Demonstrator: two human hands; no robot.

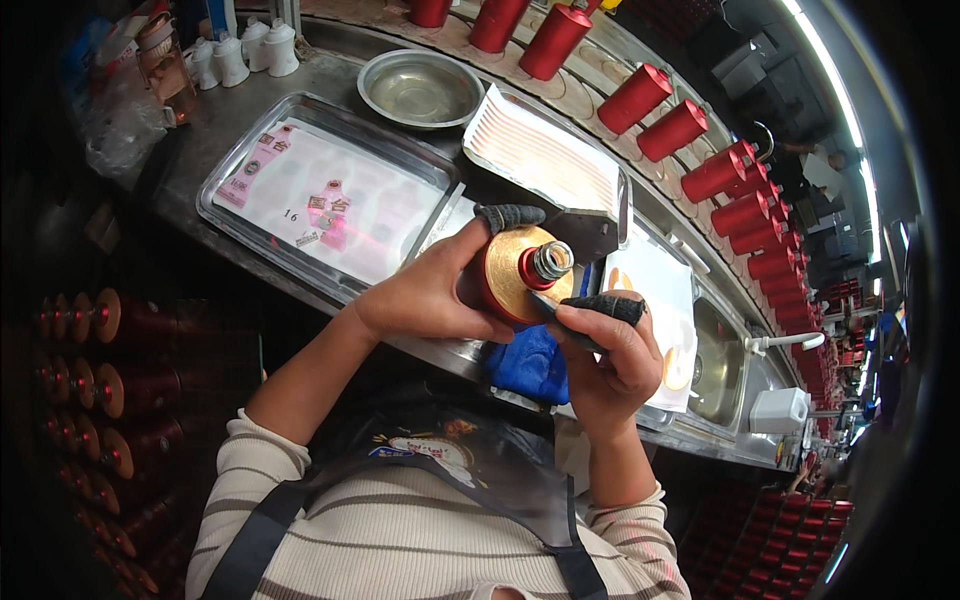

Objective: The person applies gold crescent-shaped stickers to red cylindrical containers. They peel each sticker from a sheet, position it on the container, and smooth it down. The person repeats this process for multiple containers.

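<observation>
My left hand is closed around the side of a red bottle with a gold shoulder. The bottle tilts toward me, and its threaded glass neck has no cap. A slim dark tool with a pale pointed tip is pinched in my right hand. That tip meets the gold shoulder close to the neck, but my fingers hide too much to tell the tool's exact kind. Black finger covers sit on one finger of each hand. Just below the bottle, a blue cloth hangs at the counter's edge.
On the metal counter, a tray holds printed label sheets. Beyond it stand a metal bowl of liquid and a striped sheet stack. Red bottles line the conveyor. To the right are a sink and a white jug.
</observation>
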